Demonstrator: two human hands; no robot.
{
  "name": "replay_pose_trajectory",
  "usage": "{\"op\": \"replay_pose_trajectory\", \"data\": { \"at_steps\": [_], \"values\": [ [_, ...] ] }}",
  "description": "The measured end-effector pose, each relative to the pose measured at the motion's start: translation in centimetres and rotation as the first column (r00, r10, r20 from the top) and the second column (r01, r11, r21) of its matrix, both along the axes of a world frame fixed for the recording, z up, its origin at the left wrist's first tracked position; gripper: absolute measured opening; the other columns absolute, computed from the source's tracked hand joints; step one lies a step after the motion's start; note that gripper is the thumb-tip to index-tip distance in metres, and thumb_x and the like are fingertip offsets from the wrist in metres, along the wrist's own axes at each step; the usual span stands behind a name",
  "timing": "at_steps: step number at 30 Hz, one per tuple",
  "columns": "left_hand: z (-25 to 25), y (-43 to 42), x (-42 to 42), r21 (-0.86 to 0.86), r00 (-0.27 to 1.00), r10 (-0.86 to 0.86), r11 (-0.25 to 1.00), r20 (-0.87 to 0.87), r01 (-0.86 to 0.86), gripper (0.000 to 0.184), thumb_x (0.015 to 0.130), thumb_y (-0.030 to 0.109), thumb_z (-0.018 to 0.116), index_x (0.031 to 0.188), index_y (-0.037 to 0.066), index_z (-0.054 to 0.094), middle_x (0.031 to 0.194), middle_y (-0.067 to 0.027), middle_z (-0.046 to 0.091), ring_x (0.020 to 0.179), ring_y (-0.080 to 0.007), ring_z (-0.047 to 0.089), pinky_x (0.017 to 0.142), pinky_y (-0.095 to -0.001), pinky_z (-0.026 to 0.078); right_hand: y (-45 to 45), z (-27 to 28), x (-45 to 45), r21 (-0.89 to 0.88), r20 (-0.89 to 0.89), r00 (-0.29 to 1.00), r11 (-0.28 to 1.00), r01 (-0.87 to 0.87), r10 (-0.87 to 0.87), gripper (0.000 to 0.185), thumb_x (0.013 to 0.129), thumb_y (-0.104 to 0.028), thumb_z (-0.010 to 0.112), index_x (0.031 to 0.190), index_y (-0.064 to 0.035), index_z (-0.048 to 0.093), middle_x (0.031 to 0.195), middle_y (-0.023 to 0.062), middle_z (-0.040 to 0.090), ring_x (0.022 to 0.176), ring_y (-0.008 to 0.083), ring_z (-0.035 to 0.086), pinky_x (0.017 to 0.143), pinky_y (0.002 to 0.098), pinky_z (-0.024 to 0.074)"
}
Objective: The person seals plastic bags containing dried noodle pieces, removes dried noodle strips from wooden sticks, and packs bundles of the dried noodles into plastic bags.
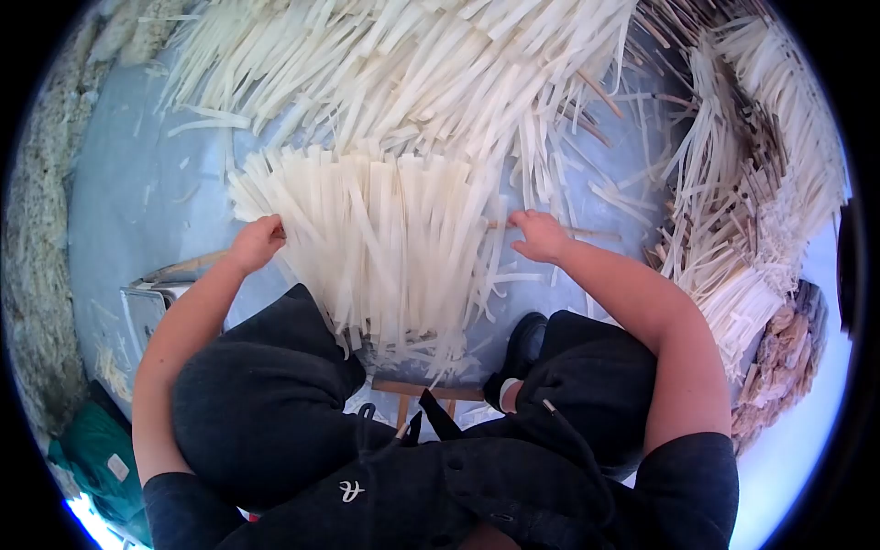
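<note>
Long pale flat strips (380,238) lie side by side in a wide, fan-like layer in front of my knees. A thin wooden stick (591,235) shows at both sides of this layer; its middle is hidden by the strips. At the layer's left edge, my left hand (259,243) is closed, fingers curled where the stick's left part (188,264) runs in. My right hand (541,236) is just off the right edge, with thumb and forefinger around the stick. The exact contact of the left fingertips is hidden.
A large heap of similar strips (394,69) spreads across the far floor. More strips and brown sticks (761,174) are piled along the right. A wooden stool edge (426,391) shows between my legs. A metal-edged box (147,307) stands by my left arm; green cloth (101,454) lies lower left.
</note>
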State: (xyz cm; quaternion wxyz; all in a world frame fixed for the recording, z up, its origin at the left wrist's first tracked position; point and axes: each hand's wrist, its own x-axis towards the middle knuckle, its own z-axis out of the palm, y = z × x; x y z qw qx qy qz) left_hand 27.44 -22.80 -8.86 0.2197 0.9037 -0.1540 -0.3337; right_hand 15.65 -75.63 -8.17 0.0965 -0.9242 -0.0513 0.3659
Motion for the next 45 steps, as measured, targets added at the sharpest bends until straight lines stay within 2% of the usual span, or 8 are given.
{"op": "replay_pose_trajectory", "data": {
  "at_steps": [6, 8, 10, 14, 17, 21, 26, 45],
  "values": [
    [2.2, 0.2, 3.8, -0.112, 0.998, 0.058, 0.992, -0.02, -0.06, 0.033, 0.082, 0.007, 0.063, 0.114, 0.003, 0.058, 0.1, -0.015, 0.066, 0.098, -0.0278, 0.064, 0.086, -0.0356, 0.05, -1.7, -0.5, 2.3, 0.472, 0.004, 0.969, 0.854, 0.217, -0.248, 0.03, 0.082, -0.033, 0.062, 0.092, -0.0042, 0.064, 0.082, 0.016, 0.063, 0.081, 0.0342, 0.061, 0.074, 0.0415, 0.0485],
    [3.7, -0.3, 4.8, -0.071, 0.997, 0.064, 0.996, 0.036, -0.061, 0.039, 0.083, 0.01, 0.063, 0.121, 0.005, 0.056, 0.106, -0.0156, 0.064, 0.102, -0.0292, 0.062, 0.088, -0.036, 0.049, -0.2, 3.3, 4.3, 0.364, -0.061, 0.98, 0.91, 0.199, -0.19, 0.033, 0.084, -0.035, 0.061, 0.094, -0.0037, 0.064, 0.084, 0.0163, 0.064, 0.083, 0.034, 0.061, 0.076, 0.0411, 0.048],
    [7.1, -2.7, 5.9, 0.129, 0.874, -0.032, 0.991, 0.485, -0.036, 0.05, 0.083, 0.016, 0.064, 0.13, 0.009, 0.05, 0.124, -0.017, 0.055, 0.113, -0.0331, 0.055, 0.096, -0.0377, 0.045, 0.7, 5.1, 4.8, 0.254, -0.12, 0.981, 0.95, 0.18, -0.154, 0.037, 0.085, -0.038, 0.059, 0.095, -0.0031, 0.065, 0.087, 0.0166, 0.065, 0.084, 0.0337, 0.061, 0.077, 0.0407, 0.0474],
    [15.7, -14.2, 5.4, 0.027, 0.855, -0.312, 0.943, 0.414, 0.331, 0.058, 0.083, 0.023, 0.066, 0.135, 0.01, 0.045, 0.136, -0.0181, 0.044, 0.125, -0.0351, 0.043, 0.105, -0.0402, 0.037, 0.9, 4.6, 3.8, 0.352, -0.173, 0.974, 0.915, 0.199, -0.145, 0.043, 0.09, -0.042, 0.056, 0.09, 0.0007, 0.063, 0.077, 0.0145, 0.062, 0.071, 0.0274, 0.058, 0.07, 0.0371, 0.0464],
    [15.0, -22.8, 2.8, -0.073, 0.647, -0.554, 0.727, 0.523, 0.682, 0.063, 0.079, 0.033, 0.071, 0.133, 0.01, 0.048, 0.14, -0.0181, 0.042, 0.131, -0.034, 0.038, 0.107, -0.0415, 0.034, 1.8, 6.1, 3.8, 0.29, -0.134, 0.98, 0.94, 0.181, -0.148, 0.047, 0.091, -0.045, 0.052, 0.088, 0.0003, 0.064, 0.074, 0.0144, 0.062, 0.07, 0.0271, 0.059, 0.07, 0.0371, 0.0473],
    [12.5, -31.9, -4.6, 0.123, 0.455, -0.635, 0.655, 0.624, 0.745, 0.067, 0.077, 0.045, 0.068, 0.132, 0.009, 0.051, 0.136, -0.0152, 0.047, 0.133, -0.0309, 0.036, 0.112, -0.0578, 0.018, 2.1, 6.0, 2.8, 0.322, -0.193, 0.947, 0.895, 0.31, -0.258, 0.056, 0.09, -0.054, 0.049, 0.082, -0.0008, 0.066, 0.072, 0.0136, 0.063, 0.067, 0.0256, 0.06, 0.069, 0.038, 0.0487],
    [8.4, -33.6, -7.6, 0.219, 0.753, -0.537, 0.843, 0.379, 0.491, 0.041, 0.077, 0.04, 0.065, 0.105, 0.01, 0.067, 0.114, -0.0065, 0.063, 0.135, -0.0238, 0.034, 0.111, -0.065, 0.011, 0.8, 7.6, 0.9, 0.216, -0.244, 0.944, 0.936, 0.278, -0.224, 0.064, 0.088, -0.062, 0.049, 0.077, -0.0015, 0.066, 0.068, 0.0122, 0.061, 0.064, 0.0247, 0.06, 0.066, 0.0382, 0.0483],
    [6.3, -27.7, -3.7, 0.248, 0.924, -0.329, 0.928, 0.193, 0.278, 0.03, 0.084, 0.04, 0.06, 0.111, 0.027, 0.061, 0.121, -0.0015, 0.059, 0.14, -0.0207, 0.025, 0.107, -0.0714, 0.007, -15.7, 17.9, -7.5, -0.192, 0.321, 0.89, 0.898, 0.396, -0.324, 0.048, 0.083, -0.054, 0.059, 0.086, -0.0058, 0.063, 0.08, 0.0167, 0.064, 0.08, 0.0357, 0.061, 0.072, 0.0441, 0.0462]
  ]
}}
